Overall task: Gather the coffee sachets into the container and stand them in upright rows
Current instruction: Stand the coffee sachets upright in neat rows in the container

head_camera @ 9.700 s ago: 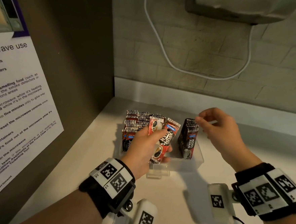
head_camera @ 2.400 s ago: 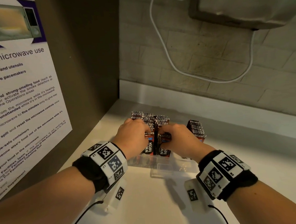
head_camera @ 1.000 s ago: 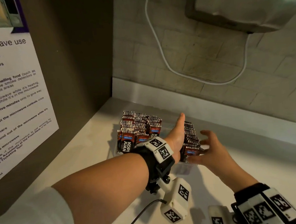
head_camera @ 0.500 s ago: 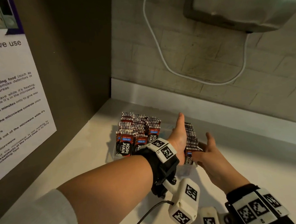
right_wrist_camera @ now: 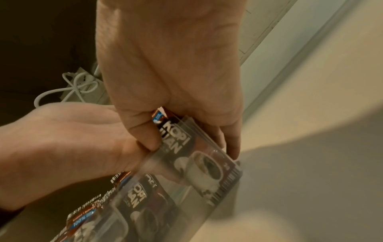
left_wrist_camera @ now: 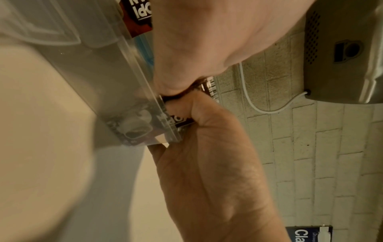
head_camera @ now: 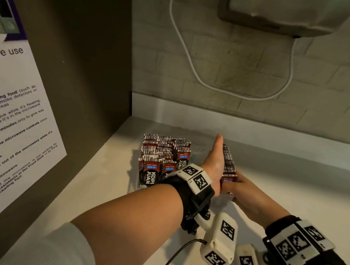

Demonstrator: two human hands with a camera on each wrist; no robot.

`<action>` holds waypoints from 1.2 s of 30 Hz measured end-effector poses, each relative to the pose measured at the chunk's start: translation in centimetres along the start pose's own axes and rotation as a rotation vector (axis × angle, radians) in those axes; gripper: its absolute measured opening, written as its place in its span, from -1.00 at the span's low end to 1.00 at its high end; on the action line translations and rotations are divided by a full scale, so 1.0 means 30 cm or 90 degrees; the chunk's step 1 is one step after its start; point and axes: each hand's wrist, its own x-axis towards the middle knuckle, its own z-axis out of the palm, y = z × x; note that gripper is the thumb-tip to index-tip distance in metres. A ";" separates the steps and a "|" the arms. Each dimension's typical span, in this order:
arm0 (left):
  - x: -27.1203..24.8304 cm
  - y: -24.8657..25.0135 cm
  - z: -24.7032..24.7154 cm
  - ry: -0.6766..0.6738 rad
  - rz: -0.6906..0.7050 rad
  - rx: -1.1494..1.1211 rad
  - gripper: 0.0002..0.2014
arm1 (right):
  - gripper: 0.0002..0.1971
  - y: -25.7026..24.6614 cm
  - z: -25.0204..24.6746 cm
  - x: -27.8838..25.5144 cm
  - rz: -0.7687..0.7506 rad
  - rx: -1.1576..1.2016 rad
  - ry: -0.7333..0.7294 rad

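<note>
Red-and-black coffee sachets (head_camera: 163,154) stand upright in packed rows at the left of a clear plastic container (head_camera: 199,150). A separate row of sachets (head_camera: 228,161) stands at its right side. My left hand (head_camera: 216,158) lies flat with straight fingers, pressing on that row's left face. My right hand (head_camera: 242,187) grips the container's front right corner. The right wrist view shows its thumb (right_wrist_camera: 149,139) on the front sachet (right_wrist_camera: 205,163) and its fingers (right_wrist_camera: 230,147) outside the wall. In the left wrist view the right hand (left_wrist_camera: 207,163) holds the container's corner (left_wrist_camera: 165,135).
The container sits on a pale counter (head_camera: 298,196) in a corner. A dark side panel with a microwave notice (head_camera: 14,123) stands on the left. Behind are a white upstand, a brick wall, a looping white cable (head_camera: 187,55) and a grey wall-mounted unit (head_camera: 285,6).
My right hand has come in from beside the right row and taken the container's front corner. The left hand has stayed flat against the row. Earlier both hands worked on the left rows.
</note>
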 end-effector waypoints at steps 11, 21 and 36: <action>-0.004 -0.009 -0.002 0.014 0.041 0.036 -0.20 | -0.43 0.001 -0.004 -0.006 0.031 -0.028 -0.002; -0.013 -0.011 -0.016 0.016 0.025 0.051 -0.30 | -0.37 -0.018 0.018 -0.010 0.028 -0.045 0.007; -0.242 0.232 -0.208 0.166 0.353 0.016 -0.56 | -0.78 -0.225 0.090 -0.092 -0.295 0.111 0.279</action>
